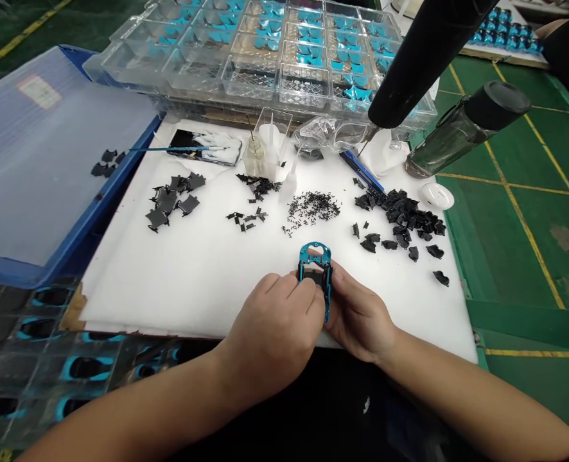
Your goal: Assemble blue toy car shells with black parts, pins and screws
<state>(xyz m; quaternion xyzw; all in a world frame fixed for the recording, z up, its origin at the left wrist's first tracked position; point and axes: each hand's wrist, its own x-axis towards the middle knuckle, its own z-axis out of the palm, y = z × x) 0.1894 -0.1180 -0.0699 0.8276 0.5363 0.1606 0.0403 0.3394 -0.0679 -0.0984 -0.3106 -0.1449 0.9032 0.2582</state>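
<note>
A small blue plastic frame (316,251) with a black insert stands tilted between my hands, near the front of a white foam sheet (169,295). My right hand (356,314) grips its right side, and the fingers of my left hand (275,327) press on its black centre. The insert is partly hidden by my fingers. Further back on the sheet lie flat black pieces (169,200), a scatter of tiny black bits (312,208), and a heap of black moulded parts (400,215) to the right.
Behind the sheet stand clear plastic trays of blue parts (260,54), small dropper bottles (254,154) and a blue utility knife (361,170). A blue-edged plastic case (58,147) lies left, a drinking bottle (467,128) right, and a black tube (424,58) overhangs the back right.
</note>
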